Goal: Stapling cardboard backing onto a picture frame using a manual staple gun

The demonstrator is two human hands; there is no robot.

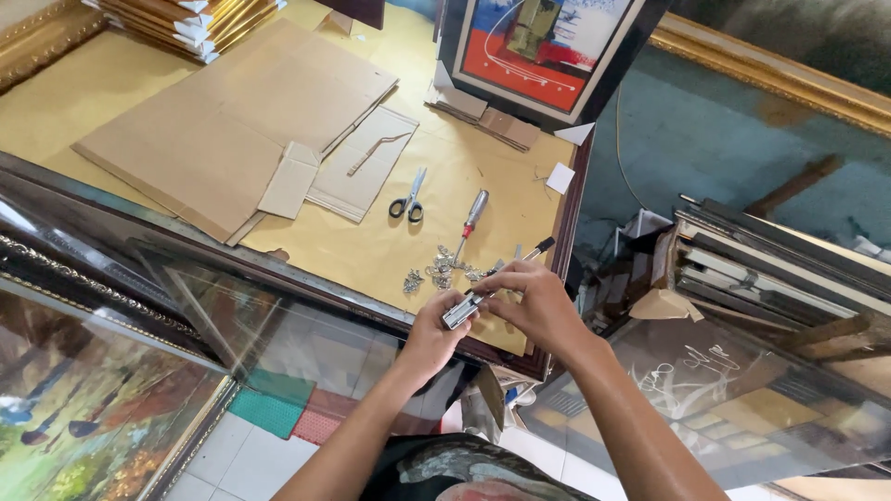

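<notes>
Both forearms come up from the bottom edge and converge over the near rim of the surface (390,250), which is covered in tan paper. Left hand (429,336) is closed around a small silver metal tool (461,310), thumb on top. Right hand (531,301) is curled over from the right, fingertips pinching at the tool's upper end; what it pinches is too small to tell. Tool's long axis runs diagonally, low-left to upper-right, upper end hidden under the right fingers.

Relative to the tool:
- just beyond it, a heap of small silver metal fittings (436,271)
- just past the right hand, a black-capped marker (533,250)
- farther beyond, a red-handled screwdriver (471,217), shaft toward the hands
- left of the screwdriver, black-handled scissors (408,199), blades pointing away
- well beyond and left, flattened cardboard sheets (241,121)
- far end, a dark-framed red and blue picture (543,46) leaning upright
- left and below, a glass pane (278,325) in a dark frame, and an ornate framed painting (83,399)
- right, stacked frames (770,269) and more glass

Floor below is white tile.
</notes>
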